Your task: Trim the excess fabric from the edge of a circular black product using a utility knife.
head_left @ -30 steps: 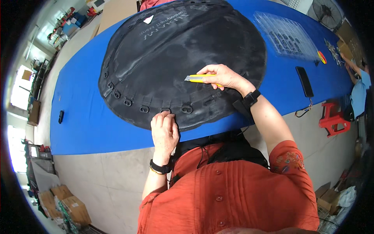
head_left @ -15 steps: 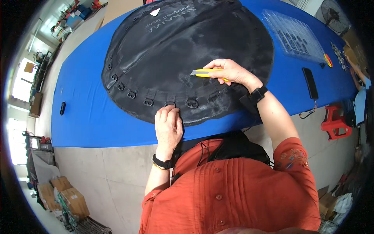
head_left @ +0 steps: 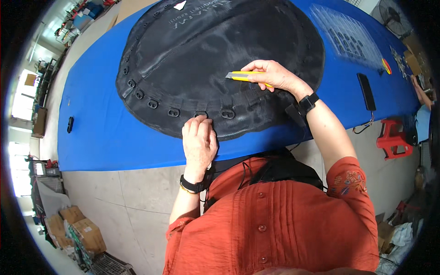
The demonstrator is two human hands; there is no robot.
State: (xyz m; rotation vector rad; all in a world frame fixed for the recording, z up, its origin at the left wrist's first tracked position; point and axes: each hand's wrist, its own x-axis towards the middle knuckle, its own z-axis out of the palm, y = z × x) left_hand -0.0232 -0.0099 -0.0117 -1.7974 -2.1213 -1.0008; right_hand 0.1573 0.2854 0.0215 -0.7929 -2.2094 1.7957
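A large round black mesh mat (head_left: 215, 59) lies on a blue-covered table, with black plastic buckles (head_left: 173, 112) on webbing tabs along its near rim. My left hand (head_left: 199, 140) is at that near rim, fingers bent and closed on one black buckle (head_left: 200, 113); the thumb and part of the buckle are hidden. Another buckle (head_left: 228, 113) sits just to its right. Above the mat, my right hand (head_left: 275, 75) grips a yellow utility knife (head_left: 243, 76), its blade end pointing left. The blade is apart from the buckles.
Right of the mat are a clear plastic compartment box (head_left: 346, 39) with dark parts, a black phone-like slab (head_left: 366, 91) with a cord and a roll of tape (head_left: 386, 66). A small black piece (head_left: 70, 124) lies far left. A red stool (head_left: 393, 140) and another person's arm (head_left: 421, 94) are at right.
The whole view has shifted slightly, so the mat and both hands appear a little higher. Both hands keep their holds, the left at the same buckle, the right on the knife.
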